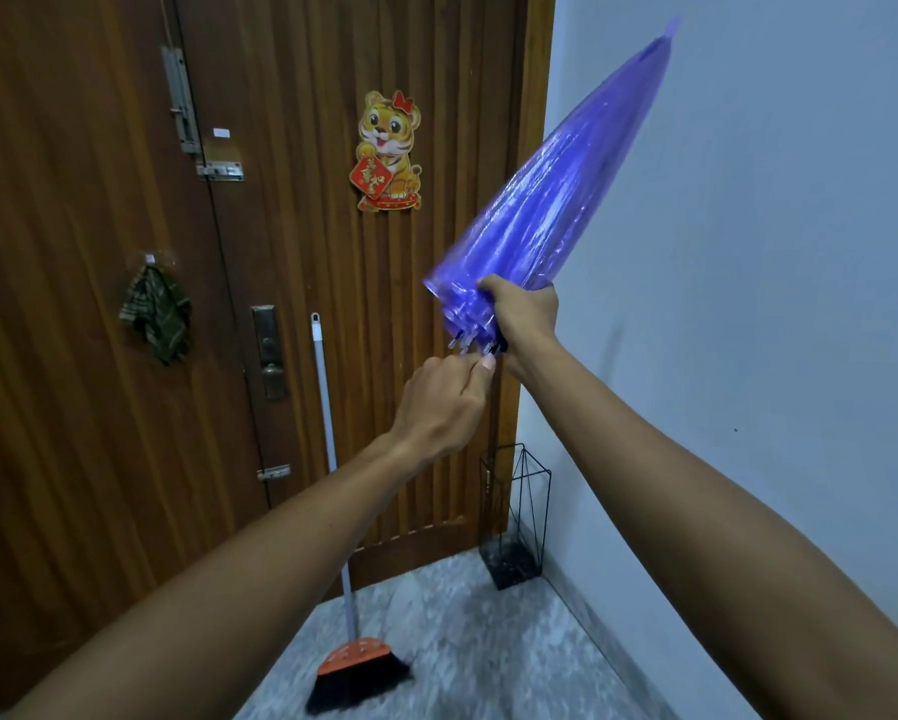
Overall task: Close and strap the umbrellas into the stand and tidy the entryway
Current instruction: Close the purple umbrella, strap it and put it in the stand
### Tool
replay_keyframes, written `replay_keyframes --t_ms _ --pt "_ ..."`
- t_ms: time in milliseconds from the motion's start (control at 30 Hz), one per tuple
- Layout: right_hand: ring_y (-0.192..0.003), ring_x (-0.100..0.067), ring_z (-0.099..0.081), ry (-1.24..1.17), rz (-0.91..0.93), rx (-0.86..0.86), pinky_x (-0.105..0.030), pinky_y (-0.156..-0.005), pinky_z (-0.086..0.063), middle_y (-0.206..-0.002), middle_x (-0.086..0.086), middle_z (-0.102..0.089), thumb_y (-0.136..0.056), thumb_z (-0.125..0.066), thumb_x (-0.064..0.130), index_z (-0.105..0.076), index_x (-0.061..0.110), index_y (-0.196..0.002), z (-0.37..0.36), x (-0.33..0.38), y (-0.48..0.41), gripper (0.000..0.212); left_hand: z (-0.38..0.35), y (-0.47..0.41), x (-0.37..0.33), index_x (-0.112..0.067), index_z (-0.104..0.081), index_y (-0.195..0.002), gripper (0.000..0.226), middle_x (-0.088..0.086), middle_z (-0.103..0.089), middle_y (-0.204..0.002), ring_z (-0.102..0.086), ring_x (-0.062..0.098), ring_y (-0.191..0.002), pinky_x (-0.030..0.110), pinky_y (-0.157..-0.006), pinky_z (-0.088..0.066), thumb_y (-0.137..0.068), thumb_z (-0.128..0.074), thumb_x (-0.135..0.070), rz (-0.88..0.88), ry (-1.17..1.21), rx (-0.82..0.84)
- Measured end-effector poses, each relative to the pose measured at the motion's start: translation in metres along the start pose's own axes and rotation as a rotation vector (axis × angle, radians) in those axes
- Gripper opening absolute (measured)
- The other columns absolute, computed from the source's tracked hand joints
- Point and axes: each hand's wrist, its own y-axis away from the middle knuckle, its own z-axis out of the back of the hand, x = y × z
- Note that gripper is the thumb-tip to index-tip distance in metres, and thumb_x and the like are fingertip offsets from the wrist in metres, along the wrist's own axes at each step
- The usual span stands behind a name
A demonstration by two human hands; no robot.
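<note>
A translucent purple umbrella is folded shut and points up to the right, its tip near the white wall. My right hand grips the bunched canopy near its lower edge. My left hand is just below, fingers pinched at the rib tips; whether it holds a strap I cannot tell. A black wire umbrella stand sits on the floor in the corner between door and wall, below my hands. The umbrella's handle is hidden.
A broom with an orange head leans against the brown wooden door. A dark checked cloth hangs on a door hook. A tiger sticker is on the door. The floor is grey speckled stone.
</note>
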Motion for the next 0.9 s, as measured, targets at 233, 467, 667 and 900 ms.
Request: replay_keyframes --t_ms 233,467,667,900 --pt "-0.084 -0.027 -0.075 0.068 0.023 -0.01 -0.05 -0.078 -0.063 -0.099 -0.007 -0.074 -0.074 -0.056 0.011 -0.063 0.014 -0.109 0.014 -0.003 -0.003 0.036 0.012 0.003 -0.002 -0.018 -0.059 -0.063 0.036 -0.004 -0.054 -0.053 -0.051 0.013 -0.049 0.032 -0.051 -0.037 -0.094 -0.057 -0.035 -0.107 0.095 -0.148" --pt "-0.091 -0.018 -0.073 0.358 0.105 0.286 -0.032 -0.073 -0.062 -0.111 -0.005 -0.071 -0.093 -0.059 0.013 -0.054 0.013 -0.123 0.04 -0.012 -0.002 0.029 0.05 -0.035 0.009 -0.028 -0.044 -0.139 0.062 0.003 -0.037 -0.145 -0.038 0.02 -0.136 0.048 -0.11 -0.037 -0.081 -0.066 -0.031 -0.035 -0.273 -0.181" --pt "-0.071 -0.009 -0.072 0.557 0.189 0.644 -0.024 -0.063 -0.054 -0.088 0.001 -0.073 -0.093 -0.052 0.003 -0.062 0.013 -0.109 0.048 -0.004 0.007 0.02 0.077 -0.064 0.024 -0.036 0.006 -0.158 0.12 0.005 0.006 -0.168 0.007 0.035 -0.154 0.062 -0.118 -0.009 -0.074 -0.08 -0.023 -0.555 -1.098 0.077" --pt "-0.094 -0.025 -0.073 0.647 0.142 0.903 -0.032 -0.079 -0.061 -0.112 -0.007 -0.07 -0.098 -0.063 0.023 -0.057 0.014 -0.125 0.056 0.0 -0.001 0.029 0.085 -0.072 0.026 -0.021 -0.046 -0.133 0.055 0.007 -0.058 -0.127 -0.055 0.03 -0.124 0.051 -0.114 -0.022 -0.085 -0.069 -0.033 -0.709 -1.121 0.11"
